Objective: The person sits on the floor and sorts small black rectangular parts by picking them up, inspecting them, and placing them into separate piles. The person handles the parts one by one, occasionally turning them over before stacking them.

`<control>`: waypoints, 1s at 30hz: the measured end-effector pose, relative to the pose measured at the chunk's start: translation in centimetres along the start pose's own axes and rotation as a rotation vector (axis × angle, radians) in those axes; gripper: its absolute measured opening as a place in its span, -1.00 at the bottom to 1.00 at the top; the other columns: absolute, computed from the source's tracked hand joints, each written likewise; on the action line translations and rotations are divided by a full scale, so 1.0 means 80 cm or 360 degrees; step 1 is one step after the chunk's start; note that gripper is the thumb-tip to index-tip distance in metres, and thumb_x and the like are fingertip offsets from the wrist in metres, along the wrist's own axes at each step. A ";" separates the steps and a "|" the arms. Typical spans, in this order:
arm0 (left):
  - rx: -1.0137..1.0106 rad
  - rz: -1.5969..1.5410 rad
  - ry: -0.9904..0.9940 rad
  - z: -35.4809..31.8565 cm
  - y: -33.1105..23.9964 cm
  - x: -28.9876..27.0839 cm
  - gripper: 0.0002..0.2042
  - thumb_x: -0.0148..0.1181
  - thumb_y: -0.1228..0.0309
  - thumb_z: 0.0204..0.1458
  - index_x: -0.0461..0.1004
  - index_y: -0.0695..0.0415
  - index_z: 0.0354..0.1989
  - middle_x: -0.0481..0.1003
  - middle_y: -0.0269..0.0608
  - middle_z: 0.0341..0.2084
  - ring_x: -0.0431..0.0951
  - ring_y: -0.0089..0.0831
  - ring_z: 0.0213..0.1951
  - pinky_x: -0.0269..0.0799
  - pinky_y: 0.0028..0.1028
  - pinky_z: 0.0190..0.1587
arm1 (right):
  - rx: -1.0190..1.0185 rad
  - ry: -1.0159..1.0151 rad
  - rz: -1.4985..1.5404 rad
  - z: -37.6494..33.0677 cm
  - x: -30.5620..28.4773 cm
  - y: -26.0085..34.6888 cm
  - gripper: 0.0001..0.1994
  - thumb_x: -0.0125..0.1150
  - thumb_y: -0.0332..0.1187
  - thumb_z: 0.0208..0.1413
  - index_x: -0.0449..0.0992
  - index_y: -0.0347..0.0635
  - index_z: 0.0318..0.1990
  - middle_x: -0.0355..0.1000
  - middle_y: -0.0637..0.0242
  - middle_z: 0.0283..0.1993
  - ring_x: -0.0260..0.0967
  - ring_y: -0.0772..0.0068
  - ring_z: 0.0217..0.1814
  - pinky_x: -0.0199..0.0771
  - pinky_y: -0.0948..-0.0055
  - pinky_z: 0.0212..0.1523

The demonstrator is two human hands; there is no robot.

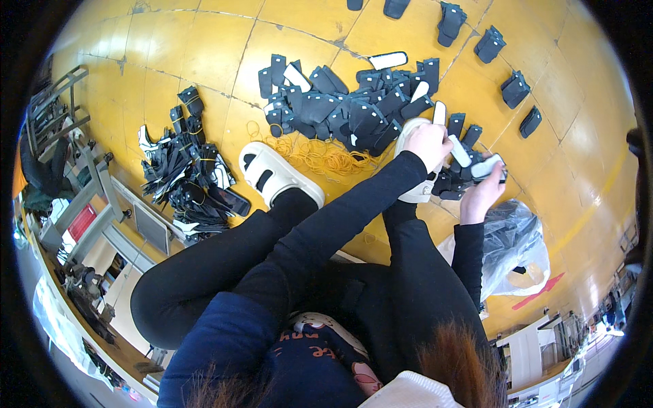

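My left hand (427, 145) reaches across to the right over my sandal, its fingers closed; what they hold, if anything, cannot be made out. A white-faced strip (440, 113) shows just beyond its knuckles, and another white piece (460, 154) lies close beside it. In my right hand (480, 197) is a small black pad with a white face (487, 167), gripped between thumb and fingers. Below and between the hands sit more dark pads (450, 182). A large heap of black pads (333, 112), a few white side up, spreads on the floor ahead.
Yellow elastic bands (333, 158) lie tangled before the heap. To the left are banded black-and-white bundles (187, 173) and a phone (233, 201). Several pad stacks (490, 45) line the far right floor. A clear plastic bag (513, 248) rests by my right forearm; metal frames (88, 197) stand left.
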State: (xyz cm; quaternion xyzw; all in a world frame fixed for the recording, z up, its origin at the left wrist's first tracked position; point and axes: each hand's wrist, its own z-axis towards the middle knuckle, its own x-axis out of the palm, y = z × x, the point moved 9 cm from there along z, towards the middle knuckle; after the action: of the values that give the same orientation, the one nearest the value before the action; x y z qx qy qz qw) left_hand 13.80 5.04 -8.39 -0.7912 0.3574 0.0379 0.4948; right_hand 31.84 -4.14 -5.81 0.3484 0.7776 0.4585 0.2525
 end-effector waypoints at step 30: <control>0.0108 0.0637 -0.0891 -0.060 0.224 -0.318 -0.78 0.24 0.28 -0.06 0.47 0.12 -0.29 0.42 -0.14 -0.32 0.43 -0.19 -0.22 0.36 -0.28 -0.17 | -0.0078 0.1109 -0.0852 -0.113 0.224 0.014 -0.89 0.18 -0.46 0.08 0.45 -0.22 -0.23 0.27 0.54 -0.39 0.13 0.74 -0.41 0.13 0.70 -0.38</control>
State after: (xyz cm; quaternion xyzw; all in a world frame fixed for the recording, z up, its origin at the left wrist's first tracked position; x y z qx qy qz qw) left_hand -17.29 10.02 -8.97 -0.6473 0.3571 0.3379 0.5825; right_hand 14.46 5.24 -2.00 -0.0468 0.8681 0.4854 0.0932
